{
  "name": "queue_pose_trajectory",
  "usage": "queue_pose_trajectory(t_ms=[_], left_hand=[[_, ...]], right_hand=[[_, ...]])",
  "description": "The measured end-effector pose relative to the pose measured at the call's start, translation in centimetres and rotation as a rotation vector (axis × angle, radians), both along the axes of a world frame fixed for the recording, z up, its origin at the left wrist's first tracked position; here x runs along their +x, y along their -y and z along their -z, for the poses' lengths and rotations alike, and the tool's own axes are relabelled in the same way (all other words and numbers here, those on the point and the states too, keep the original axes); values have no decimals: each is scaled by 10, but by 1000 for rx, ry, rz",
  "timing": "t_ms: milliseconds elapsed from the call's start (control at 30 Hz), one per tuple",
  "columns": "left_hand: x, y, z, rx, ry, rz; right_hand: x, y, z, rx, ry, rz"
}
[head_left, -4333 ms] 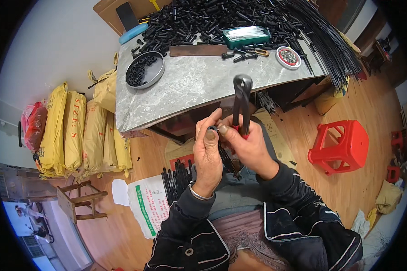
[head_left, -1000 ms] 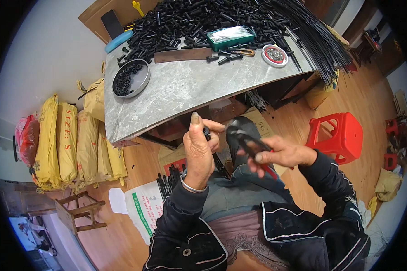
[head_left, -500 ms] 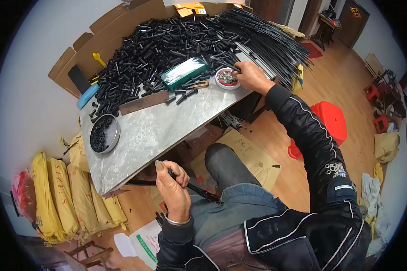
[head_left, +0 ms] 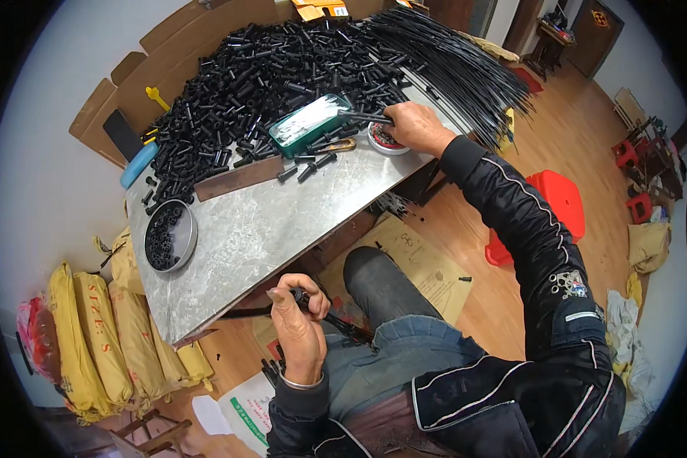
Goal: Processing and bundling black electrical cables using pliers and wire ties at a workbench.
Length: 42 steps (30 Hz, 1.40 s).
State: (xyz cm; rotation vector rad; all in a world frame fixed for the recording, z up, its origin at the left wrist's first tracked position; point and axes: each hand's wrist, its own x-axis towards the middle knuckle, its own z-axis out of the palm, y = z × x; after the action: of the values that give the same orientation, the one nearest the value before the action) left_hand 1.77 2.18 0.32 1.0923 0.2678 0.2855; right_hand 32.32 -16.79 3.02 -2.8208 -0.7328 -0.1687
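Note:
My right hand [head_left: 416, 127] is closed around a slim black rod [head_left: 365, 116]. The rod points left, its tip at the right end of a green box [head_left: 310, 127] with a white top. Under that hand sits a round white dish [head_left: 390, 149] with a red inside, holding small metal bits, partly covered by the hand. Below the table's front edge, over my lap, my left hand [head_left: 301, 320] wraps round a dark stick-like piece [head_left: 345, 328]. Its full shape is hidden by my fingers.
A heap of short black headed tubes [head_left: 275, 72] covers the back of the grey table [head_left: 229, 237]. Long thin black rods [head_left: 458, 61] lie at the right. A round tin [head_left: 188, 243] with small black rings stands at the left. A red stool [head_left: 561, 202] is beside me.
My right hand has moved slightly left with the rod, whose tip went from near the dish to the green box's end. My left hand stays over my lap, its fingers shifted a little.

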Motion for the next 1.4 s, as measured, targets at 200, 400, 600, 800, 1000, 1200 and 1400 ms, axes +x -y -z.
queue_pose_trajectory(t_ms=[200, 400, 600, 800, 1000, 1200, 1400], left_hand=[[-4, -2, -1, 3, 54, 86], [-13, 8, -12, 0, 146, 146], [-28, 15, -15, 28, 207, 104], [-42, 30, -12, 88, 232, -68], [-57, 52, -21, 214, 243, -136], [-64, 62, -26, 292, 254, -173], [-67, 66, -22, 363, 221, -177]], right_hand=[[4, 2, -5, 88, 20, 10], [2, 4, -12, 300, -52, 78], [-27, 16, -22, 1022, -696, -11], [-144, -16, -9, 1599, -1445, -261], [-249, -33, 6, 1739, -1698, -461], [-269, -32, 6, 1683, -1585, -548], [-280, -27, 0, 1665, -1485, -437]])
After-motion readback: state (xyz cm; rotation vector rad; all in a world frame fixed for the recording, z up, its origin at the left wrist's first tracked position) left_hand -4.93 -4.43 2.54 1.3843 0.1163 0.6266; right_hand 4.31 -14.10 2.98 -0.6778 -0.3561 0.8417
